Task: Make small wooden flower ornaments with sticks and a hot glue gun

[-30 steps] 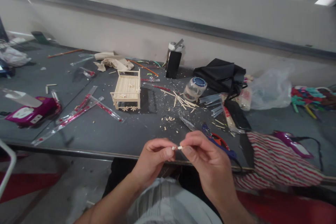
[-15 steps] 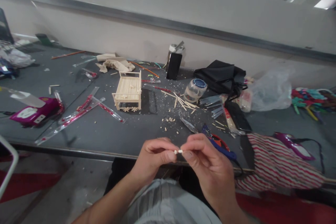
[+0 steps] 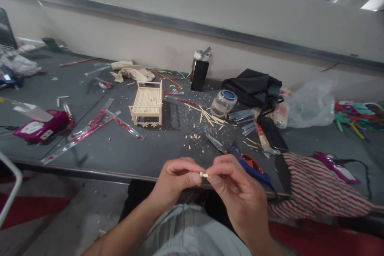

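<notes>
Between thumb and forefinger, my left hand (image 3: pixel 180 176) pinches a tiny pale stick piece (image 3: pixel 201 174). My right hand (image 3: pixel 238 188) pinches another short pale stick piece (image 3: pixel 205 175), and the two bits meet end to end, seemingly touching. Both hands are over the table's front edge. Beyond them lie several cut stick bits (image 3: pixel 195 137). Further back on the left stands a miniature bed (image 3: pixel 147 104) built of thin pale sticks, with flower-like shapes of small pieces on it and along its base. Close to my right hand are blue-handled pliers (image 3: pixel 252 168).
Long pale sticks (image 3: pixel 210 117) lie before a clear jar with a blue lid (image 3: pixel 224 102). A black phone (image 3: pixel 199 76) leans upright at the back. Plastic wrappers (image 3: pixel 90 128) and a purple glue-gun-like package (image 3: pixel 42 126) are leftward; striped cloth (image 3: pixel 321 188) hangs rightward.
The two small pieces between my fingertips have come closer together, and the right one has tilted slightly. My hands have otherwise barely moved; the view has shifted a little.
</notes>
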`<state>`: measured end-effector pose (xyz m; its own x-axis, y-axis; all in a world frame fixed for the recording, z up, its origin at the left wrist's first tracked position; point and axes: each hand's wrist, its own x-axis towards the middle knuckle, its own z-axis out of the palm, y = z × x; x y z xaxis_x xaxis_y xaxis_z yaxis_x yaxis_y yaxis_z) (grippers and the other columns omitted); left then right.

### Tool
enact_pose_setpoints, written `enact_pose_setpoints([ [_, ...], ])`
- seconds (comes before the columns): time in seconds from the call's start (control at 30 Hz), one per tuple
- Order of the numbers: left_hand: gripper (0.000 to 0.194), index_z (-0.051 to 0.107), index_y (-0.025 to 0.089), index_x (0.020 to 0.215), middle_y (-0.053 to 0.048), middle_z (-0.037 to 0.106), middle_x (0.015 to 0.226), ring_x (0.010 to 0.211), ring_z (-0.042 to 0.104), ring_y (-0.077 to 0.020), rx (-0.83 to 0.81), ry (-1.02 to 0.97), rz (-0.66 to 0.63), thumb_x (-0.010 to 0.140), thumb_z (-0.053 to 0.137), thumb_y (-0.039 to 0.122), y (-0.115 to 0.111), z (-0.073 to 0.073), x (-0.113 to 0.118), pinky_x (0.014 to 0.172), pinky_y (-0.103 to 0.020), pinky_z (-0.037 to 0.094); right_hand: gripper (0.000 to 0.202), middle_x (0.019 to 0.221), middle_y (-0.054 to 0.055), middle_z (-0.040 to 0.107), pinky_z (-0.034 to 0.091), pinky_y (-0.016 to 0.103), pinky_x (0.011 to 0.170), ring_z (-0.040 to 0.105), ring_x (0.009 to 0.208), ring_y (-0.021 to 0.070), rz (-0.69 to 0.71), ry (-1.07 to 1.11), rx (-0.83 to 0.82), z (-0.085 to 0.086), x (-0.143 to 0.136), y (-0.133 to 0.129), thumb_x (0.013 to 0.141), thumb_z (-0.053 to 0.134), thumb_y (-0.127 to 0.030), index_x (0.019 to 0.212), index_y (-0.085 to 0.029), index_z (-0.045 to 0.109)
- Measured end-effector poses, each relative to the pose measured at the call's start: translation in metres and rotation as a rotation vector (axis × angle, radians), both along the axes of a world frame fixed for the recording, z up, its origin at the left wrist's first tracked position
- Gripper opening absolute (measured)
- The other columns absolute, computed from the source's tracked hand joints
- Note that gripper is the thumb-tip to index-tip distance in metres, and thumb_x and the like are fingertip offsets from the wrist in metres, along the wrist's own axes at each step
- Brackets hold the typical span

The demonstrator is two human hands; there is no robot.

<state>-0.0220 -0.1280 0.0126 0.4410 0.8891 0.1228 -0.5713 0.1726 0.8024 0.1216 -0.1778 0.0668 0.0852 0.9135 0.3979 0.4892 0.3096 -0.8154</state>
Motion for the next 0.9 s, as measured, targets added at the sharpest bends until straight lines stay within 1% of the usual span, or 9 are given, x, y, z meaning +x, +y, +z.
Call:
enact_pose_setpoints([
  [0.27,0.006,0.08,0.023,0.081,0.0,0.063,0.064,0.065,0.054,-0.0111,0.022,0.026,-0.002,0.076,0.078,0.023,0.0004,-0.0019,-0.0016,0.063,-0.025,0.041,0.009,0.088,-0.005,0.059,0.045,0.017,0.063,0.059,0.071,0.0073,-0.002,-0.069,0.016,0.0001,0.001,-0.0005,0.089,0.063,-0.021,0.086,-0.028,0.066],
  [0.53,0.006,0.08,0.023,0.08,-0.001,0.064,0.065,0.066,0.054,-0.0112,0.002,0.034,-0.005,0.074,0.079,0.023,0.0011,0.0003,-0.0032,0.062,-0.024,0.041,0.009,0.087,-0.004,0.059,0.045,0.018,0.064,0.059,0.073,0.0081,-0.001,-0.108,0.036,0.0017,0.0009,-0.0024,0.09,0.062,-0.02,0.087,-0.027,0.066],
  [0.77,0.007,0.081,0.023,0.08,-0.001,0.063,0.064,0.066,0.055,-0.0117,0.012,0.044,-0.007,0.074,0.079,0.023,0.0012,0.0022,-0.0042,0.062,-0.024,0.041,0.009,0.087,-0.002,0.06,0.046,0.02,0.065,0.06,0.076,0.0105,0.002,-0.108,0.056,0.0012,0.0008,-0.0018,0.089,0.062,-0.019,0.087,-0.026,0.067],
  [0.9,0.007,0.081,0.023,0.079,-0.001,0.062,0.063,0.064,0.054,-0.0121,0.01,0.057,-0.002,0.072,0.08,0.025,0.0009,0.0029,-0.0041,0.061,-0.024,0.041,0.01,0.087,0.0,0.06,0.047,0.021,0.065,0.061,0.077,0.0122,-0.006,-0.081,0.028,0.0021,-0.0002,-0.0025,0.089,0.062,-0.019,0.085,-0.026,0.068],
])
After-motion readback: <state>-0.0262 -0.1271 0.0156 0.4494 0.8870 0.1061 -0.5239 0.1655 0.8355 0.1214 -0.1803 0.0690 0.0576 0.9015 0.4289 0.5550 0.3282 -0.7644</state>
